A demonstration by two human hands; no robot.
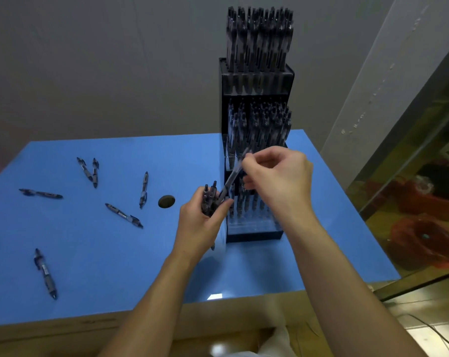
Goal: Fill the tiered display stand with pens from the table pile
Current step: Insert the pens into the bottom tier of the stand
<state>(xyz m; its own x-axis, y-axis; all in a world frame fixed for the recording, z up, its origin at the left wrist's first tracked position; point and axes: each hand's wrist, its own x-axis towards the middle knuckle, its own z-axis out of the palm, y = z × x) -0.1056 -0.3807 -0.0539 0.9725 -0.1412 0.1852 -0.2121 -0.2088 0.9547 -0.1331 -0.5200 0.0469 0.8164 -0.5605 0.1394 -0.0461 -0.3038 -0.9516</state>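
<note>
While the tiered display stand [257,150] at centre frame already carries packed upper and middle tiers, its lowest tier [253,217], low in the centre, seems to have free slots in front. The pen in transit [231,180] slants just in front of that stand, its upper part pinched by the right hand [277,179], fingertips closed narrowly around the barrel, its lower end near the small bundle of pens [210,199] gripped upright by the left hand [200,222], fingers curled around them. To do this step well, I would draw the pen clear of the bundle, turn it upright, and lower it tip first into an open slot without knocking its neighbours. Six loose pens [124,215] lie scattered on the blue table [89,253] toward the left of the frame, beside a dark round hole [166,201].
</note>
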